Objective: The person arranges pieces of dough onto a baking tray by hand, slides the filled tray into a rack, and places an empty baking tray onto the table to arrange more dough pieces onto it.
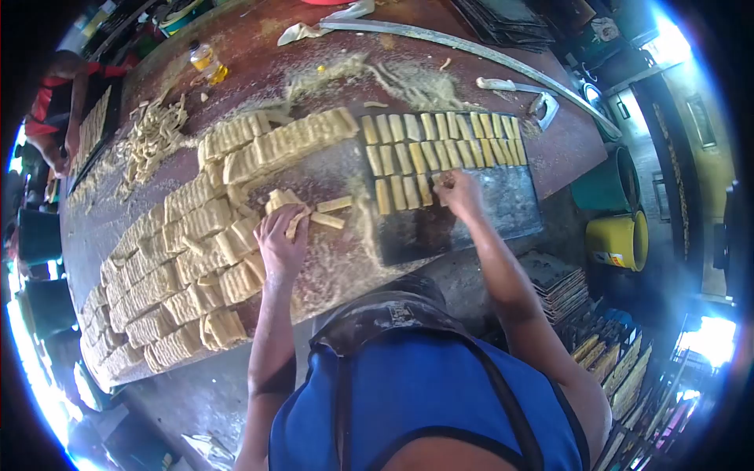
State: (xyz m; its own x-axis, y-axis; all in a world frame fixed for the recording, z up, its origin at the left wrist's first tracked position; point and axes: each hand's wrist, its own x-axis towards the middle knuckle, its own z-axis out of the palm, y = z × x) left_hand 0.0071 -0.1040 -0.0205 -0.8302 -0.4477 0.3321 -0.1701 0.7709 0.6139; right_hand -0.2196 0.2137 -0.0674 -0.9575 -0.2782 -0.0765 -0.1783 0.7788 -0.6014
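My right hand (461, 194) is pinched over the dark baking tray (503, 212), at the end of its nearest row. A dough stick shows at its fingertips, partly hidden by them. Pale yellow dough sticks (428, 157) lie side by side on the tray in three rows, the nearest one shorter. My left hand (280, 234) is closed around several dough sticks at the edge of the stacked sticks. Beside it, a few loose sticks (330, 212) lie on the floury table. Dense rows of stacked dough sticks (188, 275) spread to the left.
An oil bottle (207, 63) and a heap of dough scraps (153, 141) are on the red table (251, 47). A long metal strip (471, 49) and a white-handled cutter (514, 88) lie beyond the tray. Another person's arm (77, 118) is at far left. A yellow bucket (616, 240) stands right.
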